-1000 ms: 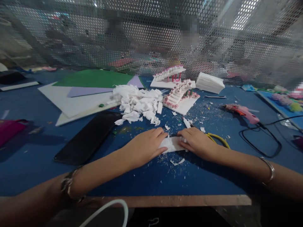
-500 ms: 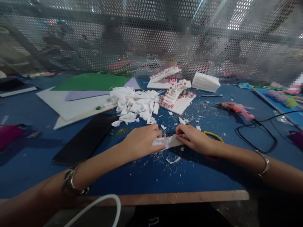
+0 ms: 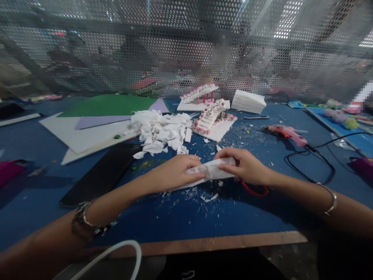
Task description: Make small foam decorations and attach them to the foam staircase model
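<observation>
My left hand (image 3: 180,171) is closed around the left end of a folded strip of white tissue paper (image 3: 214,169). At the strip's other end, my right hand (image 3: 244,166) pinches it between thumb and fingers. The strip is held just over the blue tabletop, and part of it is hidden by my fingers. Below my right wrist lies a red loop (image 3: 256,190), like a scissors handle, mostly covered by the hand. A heap of torn white tissue pieces (image 3: 159,130) lies beyond my left hand.
Two small model staircases (image 3: 214,116) stand behind, near a tissue stack (image 3: 248,102) and a pen (image 3: 256,117). A pink glue gun (image 3: 291,135) with a black cord lies right. A black phone-like slab (image 3: 101,175) and coloured sheets (image 3: 110,105) lie left. Perforated metal (image 3: 186,50) stands behind.
My right hand has shifted its hold, and more of the white strip shows between my hands. The yellow loop by my right wrist is now covered; the red one shows more. The view has shifted slightly.
</observation>
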Demonstrator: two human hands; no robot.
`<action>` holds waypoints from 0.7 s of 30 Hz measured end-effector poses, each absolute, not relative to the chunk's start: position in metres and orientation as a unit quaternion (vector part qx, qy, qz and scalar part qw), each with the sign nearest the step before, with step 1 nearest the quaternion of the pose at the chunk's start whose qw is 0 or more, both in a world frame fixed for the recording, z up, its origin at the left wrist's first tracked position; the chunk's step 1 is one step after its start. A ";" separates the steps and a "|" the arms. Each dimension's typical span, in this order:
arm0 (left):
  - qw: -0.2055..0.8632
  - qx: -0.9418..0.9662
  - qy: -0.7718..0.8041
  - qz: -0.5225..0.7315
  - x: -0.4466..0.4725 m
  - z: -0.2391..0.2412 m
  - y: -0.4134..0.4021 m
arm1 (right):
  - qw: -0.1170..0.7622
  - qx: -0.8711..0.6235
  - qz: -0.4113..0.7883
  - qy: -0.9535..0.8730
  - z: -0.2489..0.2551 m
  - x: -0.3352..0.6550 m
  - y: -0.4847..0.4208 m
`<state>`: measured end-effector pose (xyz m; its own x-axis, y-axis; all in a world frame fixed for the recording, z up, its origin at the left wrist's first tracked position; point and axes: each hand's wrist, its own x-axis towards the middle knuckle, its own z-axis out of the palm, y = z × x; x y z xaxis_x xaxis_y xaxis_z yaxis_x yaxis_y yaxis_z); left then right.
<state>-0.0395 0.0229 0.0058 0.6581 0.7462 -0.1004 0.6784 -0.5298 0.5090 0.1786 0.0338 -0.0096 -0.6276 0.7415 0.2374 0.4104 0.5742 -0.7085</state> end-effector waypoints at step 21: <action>0.458 0.748 0.461 0.136 -0.046 -0.009 0.017 | -0.078 -0.566 -0.036 -0.820 -0.009 0.225 -0.006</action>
<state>-0.0459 0.0173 -0.0089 0.5372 0.8145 -0.2188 0.5657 -0.1556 0.8098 0.2255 -0.0058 -0.0092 -0.3461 0.9341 -0.0877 0.9228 0.3558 0.1477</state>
